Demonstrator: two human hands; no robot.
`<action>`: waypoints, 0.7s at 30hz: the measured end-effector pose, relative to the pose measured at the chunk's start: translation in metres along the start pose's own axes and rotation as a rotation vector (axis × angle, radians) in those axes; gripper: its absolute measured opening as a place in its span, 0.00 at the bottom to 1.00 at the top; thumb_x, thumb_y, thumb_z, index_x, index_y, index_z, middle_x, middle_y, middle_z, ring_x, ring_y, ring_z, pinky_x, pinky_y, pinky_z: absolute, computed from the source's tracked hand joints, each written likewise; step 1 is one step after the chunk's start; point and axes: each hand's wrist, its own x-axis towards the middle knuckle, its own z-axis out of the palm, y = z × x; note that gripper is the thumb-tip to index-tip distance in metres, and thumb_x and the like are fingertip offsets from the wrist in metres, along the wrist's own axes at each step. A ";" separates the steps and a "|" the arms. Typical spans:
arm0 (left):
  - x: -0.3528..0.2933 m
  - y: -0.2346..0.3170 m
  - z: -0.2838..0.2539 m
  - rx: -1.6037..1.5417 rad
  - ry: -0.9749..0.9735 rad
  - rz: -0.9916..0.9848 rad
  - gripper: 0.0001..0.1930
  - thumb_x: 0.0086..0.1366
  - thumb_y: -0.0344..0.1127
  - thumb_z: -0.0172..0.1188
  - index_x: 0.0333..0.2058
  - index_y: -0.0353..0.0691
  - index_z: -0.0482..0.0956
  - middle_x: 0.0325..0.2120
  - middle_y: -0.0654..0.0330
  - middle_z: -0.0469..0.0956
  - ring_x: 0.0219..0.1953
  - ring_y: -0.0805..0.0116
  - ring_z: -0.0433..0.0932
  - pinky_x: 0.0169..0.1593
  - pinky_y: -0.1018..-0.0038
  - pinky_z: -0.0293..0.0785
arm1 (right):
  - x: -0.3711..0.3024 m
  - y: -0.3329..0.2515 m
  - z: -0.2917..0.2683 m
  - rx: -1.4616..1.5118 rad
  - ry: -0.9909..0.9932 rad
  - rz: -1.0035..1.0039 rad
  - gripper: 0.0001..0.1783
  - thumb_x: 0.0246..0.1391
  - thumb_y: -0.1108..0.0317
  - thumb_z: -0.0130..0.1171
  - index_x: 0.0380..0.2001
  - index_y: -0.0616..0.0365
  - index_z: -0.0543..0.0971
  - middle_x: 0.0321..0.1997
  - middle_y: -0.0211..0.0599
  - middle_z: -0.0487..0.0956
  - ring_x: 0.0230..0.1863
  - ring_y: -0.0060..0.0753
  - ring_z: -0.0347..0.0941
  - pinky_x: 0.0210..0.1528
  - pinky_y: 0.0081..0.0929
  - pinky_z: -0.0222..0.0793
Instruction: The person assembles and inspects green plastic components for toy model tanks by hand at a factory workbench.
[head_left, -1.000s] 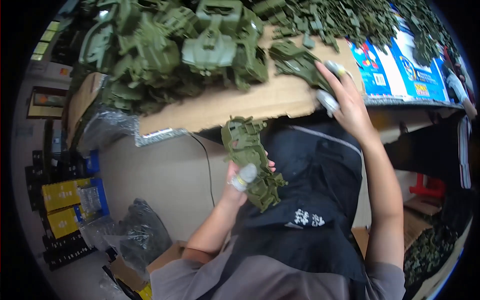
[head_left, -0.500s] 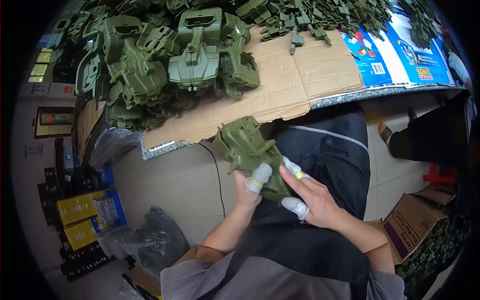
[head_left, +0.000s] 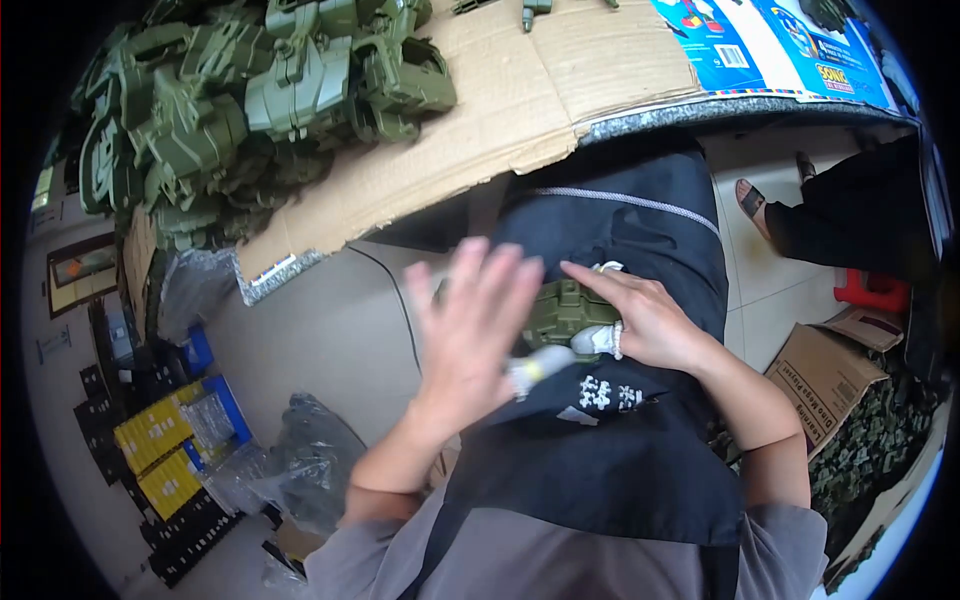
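My left hand (head_left: 475,330), motion-blurred, hides much of the green toy (head_left: 565,312); the desk's (head_left: 560,80) far part is cropped.

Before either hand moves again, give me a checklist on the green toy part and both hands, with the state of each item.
1. Green toy part off the bench, held over the dark apron: ok.
2. Right hand gripping the part from its right side: ok.
3. Left hand on the part: cannot tell; it is blurred, fingers spread, in front of the part's left end.
4. Part whole and seated correctly: cannot tell; the hands hide most of it.
5. Pile of green toy vehicles resting on the cardboard sheet: ok.
6. Bare cardboard free near the bench edge: ok.
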 end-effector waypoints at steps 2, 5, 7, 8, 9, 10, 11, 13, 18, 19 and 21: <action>0.006 0.004 0.015 -0.087 -0.252 0.065 0.35 0.50 0.37 0.60 0.58 0.35 0.60 0.45 0.47 0.70 0.52 0.50 0.67 0.62 0.48 0.43 | -0.002 -0.004 0.000 -0.080 -0.109 -0.103 0.38 0.32 0.83 0.50 0.56 0.64 0.63 0.41 0.52 0.73 0.45 0.52 0.69 0.48 0.41 0.66; -0.004 -0.013 0.045 -0.245 -0.525 0.002 0.39 0.49 0.39 0.62 0.59 0.35 0.57 0.45 0.50 0.73 0.51 0.56 0.70 0.63 0.53 0.45 | -0.011 0.010 0.014 -0.244 -0.096 -0.170 0.36 0.34 0.83 0.50 0.55 0.68 0.63 0.41 0.53 0.73 0.46 0.52 0.69 0.49 0.39 0.65; -0.009 -0.016 0.054 -0.182 -0.529 0.034 0.37 0.50 0.35 0.61 0.59 0.36 0.57 0.43 0.51 0.73 0.49 0.58 0.72 0.63 0.56 0.49 | -0.016 0.017 0.022 -0.334 -0.029 -0.225 0.34 0.36 0.82 0.50 0.55 0.70 0.63 0.40 0.52 0.72 0.46 0.51 0.68 0.53 0.36 0.63; -0.010 -0.016 0.054 -0.188 -0.534 0.033 0.37 0.50 0.35 0.61 0.59 0.36 0.57 0.43 0.51 0.73 0.49 0.58 0.72 0.63 0.56 0.49 | -0.014 0.021 0.020 -0.331 -0.032 -0.219 0.34 0.36 0.82 0.50 0.55 0.70 0.63 0.40 0.52 0.72 0.46 0.51 0.68 0.53 0.36 0.63; -0.008 -0.017 0.052 -0.264 -0.522 0.011 0.37 0.49 0.34 0.61 0.58 0.37 0.57 0.43 0.51 0.73 0.48 0.57 0.72 0.63 0.56 0.50 | -0.010 0.027 0.018 -0.197 -0.106 -0.175 0.34 0.37 0.82 0.50 0.54 0.70 0.64 0.41 0.52 0.72 0.46 0.51 0.68 0.53 0.35 0.63; -0.007 -0.018 0.051 -0.336 -0.503 -0.015 0.36 0.49 0.33 0.60 0.58 0.38 0.58 0.43 0.51 0.73 0.48 0.56 0.71 0.63 0.56 0.50 | -0.006 0.031 0.015 -0.064 -0.182 -0.138 0.33 0.37 0.81 0.51 0.54 0.70 0.65 0.41 0.51 0.72 0.45 0.50 0.68 0.52 0.34 0.63; -0.007 -0.018 0.055 -0.378 -0.471 -0.049 0.35 0.47 0.29 0.59 0.57 0.40 0.59 0.41 0.51 0.73 0.48 0.56 0.71 0.62 0.56 0.50 | -0.007 0.028 0.016 -0.096 -0.147 -0.136 0.33 0.35 0.82 0.51 0.52 0.70 0.67 0.39 0.51 0.72 0.44 0.50 0.68 0.49 0.35 0.65; -0.006 -0.021 0.057 -0.399 -0.498 -0.064 0.35 0.47 0.28 0.58 0.57 0.40 0.60 0.40 0.51 0.74 0.47 0.56 0.71 0.62 0.56 0.50 | -0.010 0.021 0.019 -0.129 -0.125 -0.107 0.33 0.34 0.83 0.51 0.52 0.69 0.67 0.37 0.51 0.71 0.43 0.49 0.69 0.47 0.36 0.66; -0.005 -0.020 0.061 -0.389 -0.526 -0.070 0.33 0.45 0.24 0.55 0.54 0.40 0.63 0.37 0.52 0.74 0.46 0.57 0.72 0.62 0.57 0.51 | -0.009 0.032 0.023 -0.098 -0.166 -0.016 0.31 0.36 0.82 0.51 0.51 0.68 0.69 0.34 0.48 0.70 0.40 0.47 0.69 0.42 0.37 0.66; -0.006 -0.019 0.060 -0.359 -0.534 -0.060 0.33 0.45 0.25 0.55 0.55 0.40 0.63 0.37 0.52 0.74 0.46 0.57 0.72 0.62 0.58 0.51 | -0.010 0.032 0.024 -0.097 -0.169 -0.019 0.31 0.36 0.82 0.51 0.51 0.68 0.69 0.34 0.48 0.70 0.40 0.47 0.69 0.42 0.37 0.66; -0.010 -0.019 0.059 -0.326 -0.543 -0.055 0.33 0.46 0.25 0.56 0.55 0.40 0.62 0.37 0.52 0.74 0.46 0.57 0.72 0.62 0.58 0.52 | -0.013 0.029 0.028 -0.182 -0.145 -0.059 0.31 0.37 0.80 0.53 0.52 0.68 0.68 0.36 0.49 0.70 0.41 0.48 0.69 0.45 0.35 0.66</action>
